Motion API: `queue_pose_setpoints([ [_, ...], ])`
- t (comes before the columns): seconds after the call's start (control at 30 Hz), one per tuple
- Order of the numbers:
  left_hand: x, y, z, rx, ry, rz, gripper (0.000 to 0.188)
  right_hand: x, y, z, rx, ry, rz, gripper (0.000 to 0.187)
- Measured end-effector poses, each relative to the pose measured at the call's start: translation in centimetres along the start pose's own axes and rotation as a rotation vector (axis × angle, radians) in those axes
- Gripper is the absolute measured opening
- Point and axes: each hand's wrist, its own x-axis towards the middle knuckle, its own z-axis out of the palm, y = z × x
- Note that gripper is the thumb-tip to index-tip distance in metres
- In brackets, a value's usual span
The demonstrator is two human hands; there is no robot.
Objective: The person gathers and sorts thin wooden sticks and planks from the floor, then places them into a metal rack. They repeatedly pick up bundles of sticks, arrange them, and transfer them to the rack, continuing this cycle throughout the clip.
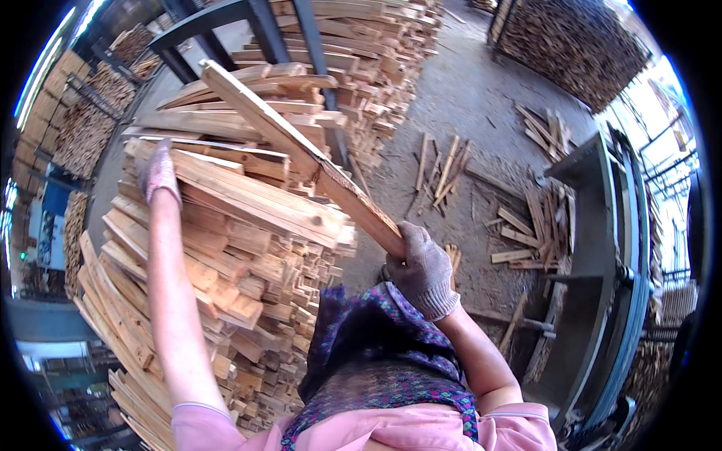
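A long wooden plank [282,135] slants up and leftward over the stack, its edge rough and dark with bark along the nearer half. My right hand [425,274], in a greyish knit glove, is closed around the plank's near end. On the left, my left hand [159,174], also gloved, grips the near edge of a wide wooden board [248,188] close to its left end. That board lies on top of the tall lumber stack [226,240]. The fingers beneath the board are hidden.
More piled lumber [368,60] stands beyond a dark metal frame [263,30]. Loose wood strips [447,169] litter the concrete floor on the right, beside a grey metal rack [602,278]. A large wood bundle [571,49] stands at the far right.
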Motion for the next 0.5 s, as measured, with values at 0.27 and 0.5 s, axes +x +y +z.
queue_pose_setpoints([
  [0.27,3.5,1.3,0.6,0.143,0.032,0.045,0.097,-6.0,3.5,-4.1,0.780,-0.255,0.491,0.056],
  [0.5,-14.1,10.6,-0.1,0.023,-0.489,1.354,0.069,-10.0,3.0,-8.2,0.958,-0.100,0.732,0.055],
])
